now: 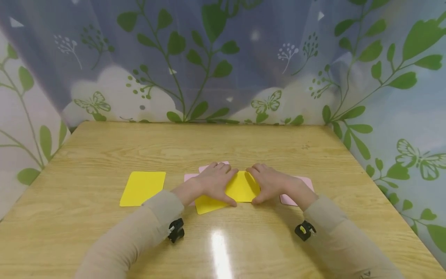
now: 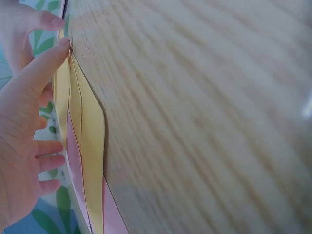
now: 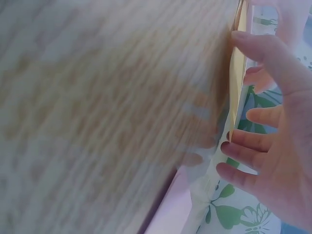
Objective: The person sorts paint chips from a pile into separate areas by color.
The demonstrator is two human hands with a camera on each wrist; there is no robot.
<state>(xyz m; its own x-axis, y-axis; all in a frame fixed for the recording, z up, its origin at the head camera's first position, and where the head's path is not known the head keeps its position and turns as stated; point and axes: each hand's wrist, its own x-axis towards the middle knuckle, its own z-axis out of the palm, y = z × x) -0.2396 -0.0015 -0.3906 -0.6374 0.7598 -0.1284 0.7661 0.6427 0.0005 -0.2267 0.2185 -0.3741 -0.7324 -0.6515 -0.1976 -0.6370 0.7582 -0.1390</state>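
Resting flat at the middle of the pale wooden desk (image 1: 104, 155): a bright yellow sheet of paper (image 1: 240, 190), lying slightly askew over pink paper sheets (image 1: 296, 190) that poke out behind and on both sides of it. Pressed onto the yellow sheet's left part, the left hand (image 1: 214, 182), fingers spread and nearly straight, thumb stretched along the sheet's near edge. Pressed onto its right part, the right hand (image 1: 270, 184), fingers likewise extended and lightly bent, thumb tucked at the near edge. Fingertips of the two almost meeting over the sheet's far edge. Seen from the left wrist: thumb tip against the paper stack's edge, yellow and pink layers (image 2: 90, 146) fanned slightly apart. Seen from the right wrist, blurred: relaxed fingers (image 3: 248, 146) close against the paper's edge. Well apart to the left, alone on the desk, a second yellow rectangular sheet (image 1: 143, 188). Behind and around the desk, a curtain printed with green leaves and butterflies (image 1: 209, 58).
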